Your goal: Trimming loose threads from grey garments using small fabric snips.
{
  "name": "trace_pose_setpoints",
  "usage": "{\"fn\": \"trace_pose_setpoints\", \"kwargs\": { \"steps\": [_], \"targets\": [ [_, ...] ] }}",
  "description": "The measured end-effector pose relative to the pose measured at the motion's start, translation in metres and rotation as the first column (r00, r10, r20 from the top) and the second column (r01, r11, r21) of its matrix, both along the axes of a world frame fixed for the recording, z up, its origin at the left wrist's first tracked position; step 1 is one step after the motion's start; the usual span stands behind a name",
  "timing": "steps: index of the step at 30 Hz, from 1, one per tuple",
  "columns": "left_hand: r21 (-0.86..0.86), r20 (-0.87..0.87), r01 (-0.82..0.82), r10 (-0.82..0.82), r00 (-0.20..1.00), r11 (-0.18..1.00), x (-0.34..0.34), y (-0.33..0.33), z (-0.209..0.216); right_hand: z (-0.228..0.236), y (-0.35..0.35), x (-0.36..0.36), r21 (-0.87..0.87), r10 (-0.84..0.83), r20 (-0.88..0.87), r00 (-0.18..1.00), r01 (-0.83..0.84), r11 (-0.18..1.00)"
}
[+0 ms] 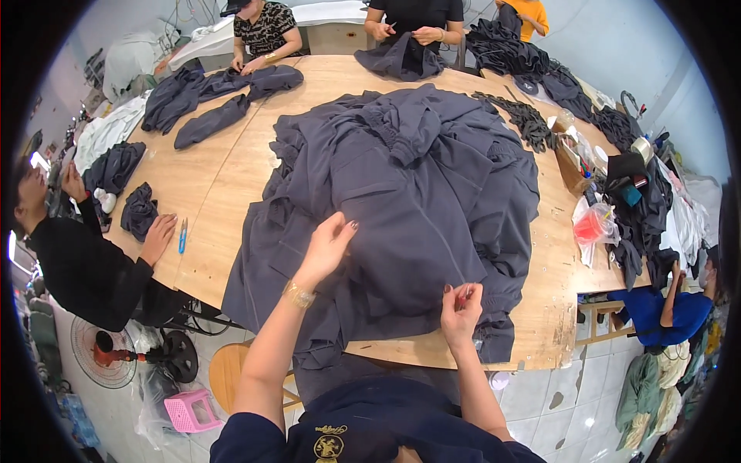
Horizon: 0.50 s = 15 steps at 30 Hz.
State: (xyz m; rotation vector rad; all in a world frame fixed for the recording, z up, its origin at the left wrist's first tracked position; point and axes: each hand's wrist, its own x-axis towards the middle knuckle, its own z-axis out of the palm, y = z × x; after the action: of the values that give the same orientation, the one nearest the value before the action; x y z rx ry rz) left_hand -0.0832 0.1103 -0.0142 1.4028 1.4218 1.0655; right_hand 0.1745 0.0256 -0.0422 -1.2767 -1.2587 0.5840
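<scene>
A big heap of dark grey garments [401,208] covers the middle of the wooden table. On top lies a smoothed grey garment with a seam line and an elastic-looking gathered part toward the far side. My left hand [330,245] is closed above this garment, thumb and fingers bent together; whatever they pinch is too small to make out. Near the heap's front edge, my right hand [461,309] is closed around small red thread snips [463,299], mostly hidden by the fingers. Its fingertips are beside the lower right corner of the top garment.
Around the wooden table [224,185] several people handle dark garments. Blue thread snips [183,236] lie at left, near a co-worker's hand [160,235]. At right stand a red plastic cup [590,226] and a cardboard box [573,166]. A wooden stool [229,376] and a fan [100,351] stand below.
</scene>
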Motion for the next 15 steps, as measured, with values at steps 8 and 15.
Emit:
{"fn": "trace_pose_setpoints", "kwargs": {
  "steps": [8, 15],
  "targets": [
    [-0.233, 0.324, 0.246, -0.164, 0.932, 0.941, -0.047, -0.104, 0.041, 0.016, 0.023, 0.01, 0.031, -0.083, 0.059, 0.995, 0.082, 0.996],
    [-0.231, -0.462, -0.162, 0.038, 0.886, 0.959, -0.076, -0.129, 0.021, 0.003, 0.01, -0.002, -0.016, 0.003, 0.112, 0.994, -0.001, 1.0]
  ]
}}
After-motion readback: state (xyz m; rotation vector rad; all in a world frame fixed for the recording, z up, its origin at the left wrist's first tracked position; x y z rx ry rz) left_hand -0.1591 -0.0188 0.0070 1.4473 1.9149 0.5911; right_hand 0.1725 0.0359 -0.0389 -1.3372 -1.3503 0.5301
